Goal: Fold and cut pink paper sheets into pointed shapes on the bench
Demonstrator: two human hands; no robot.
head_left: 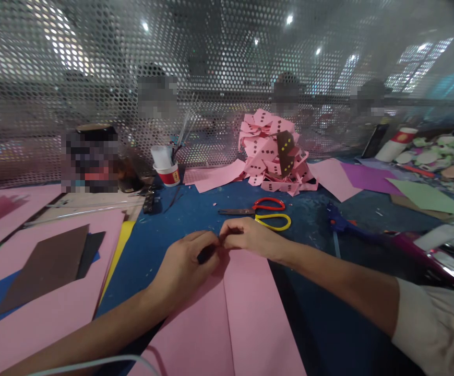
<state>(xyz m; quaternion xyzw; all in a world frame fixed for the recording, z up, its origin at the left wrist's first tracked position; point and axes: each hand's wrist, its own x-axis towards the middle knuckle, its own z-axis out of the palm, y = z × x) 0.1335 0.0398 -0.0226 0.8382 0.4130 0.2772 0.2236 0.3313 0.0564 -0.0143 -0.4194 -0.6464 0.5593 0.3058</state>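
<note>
A long pink paper sheet (254, 308) lies in front of me, with a line running down its length. My left hand (188, 261) and my right hand (248, 237) meet at its far end. Both have fingers pinched together there, on the paper's edge as far as I can see; the fingertips hide the exact spot. Just beyond my right hand lie scissors (256, 211) with one red and one yellow handle, blades pointing left. Farther back stands a bundle of cut pink paper pieces (266, 151) with dark square dots and one dark piece.
Pink, brown and blue sheets (50, 261) are stacked at left. A red and white cup (168, 174) stands by the perforated metal screen (219, 62). At right are a blue glue gun (344, 222), coloured papers (371, 177) and a heap of small pieces (442, 156).
</note>
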